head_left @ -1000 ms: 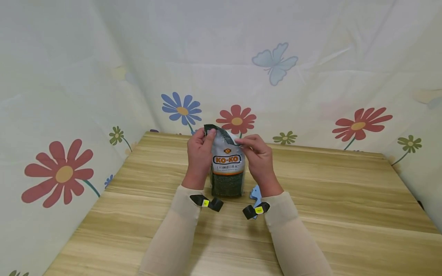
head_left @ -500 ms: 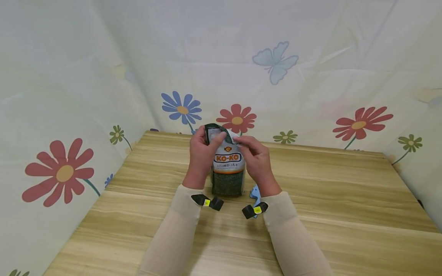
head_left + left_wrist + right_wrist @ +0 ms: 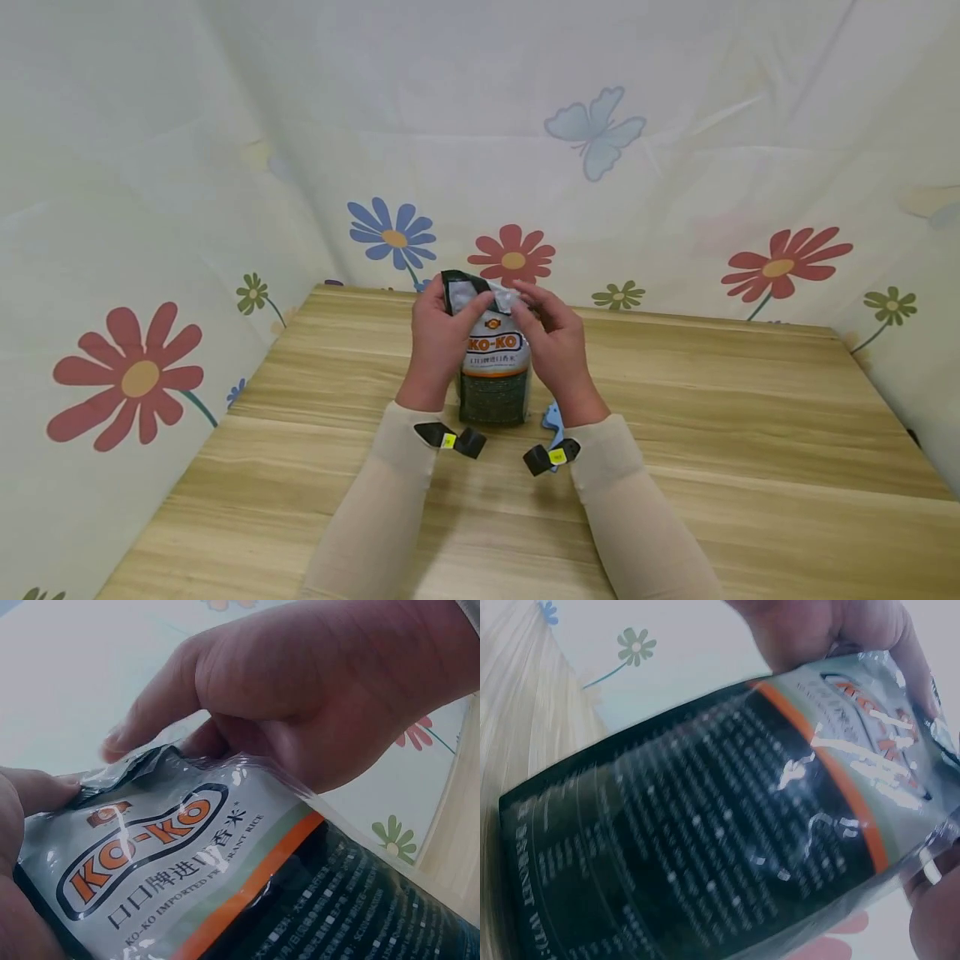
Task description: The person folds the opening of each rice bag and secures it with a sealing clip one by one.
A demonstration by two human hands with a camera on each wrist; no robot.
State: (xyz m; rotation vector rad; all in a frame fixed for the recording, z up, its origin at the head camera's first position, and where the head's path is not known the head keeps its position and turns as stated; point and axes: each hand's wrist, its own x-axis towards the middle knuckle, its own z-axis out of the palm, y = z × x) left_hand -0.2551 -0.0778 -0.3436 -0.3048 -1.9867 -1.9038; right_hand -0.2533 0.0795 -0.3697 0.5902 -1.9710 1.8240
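A KO-KO rice bag (image 3: pixel 495 392), dark green and silver with an orange band, stands upright on the wooden table. Its top edge is folded over toward the front. My left hand (image 3: pixel 438 333) grips the top left of the bag, thumb pressed on the front over the fold. At the top right corner, my right hand (image 3: pixel 558 342) pinches the film between thumb and index finger. The left wrist view shows the right hand (image 3: pixel 300 690) beside the crumpled top edge. In the right wrist view, the left thumb (image 3: pixel 919 675) lies across the printed front.
On the wooden table (image 3: pixel 712 400), a small light-blue object (image 3: pixel 553 421) lies right of the bag, partly hidden by the right wrist and its black camera (image 3: pixel 551 457). A flower-printed cloth (image 3: pixel 675 167) rises behind the table and at its sides.
My left thumb has slid right along the folded top. The right fingers have shifted slightly left and up at the corner, and more of the silver film shows there. The bag stays in place.
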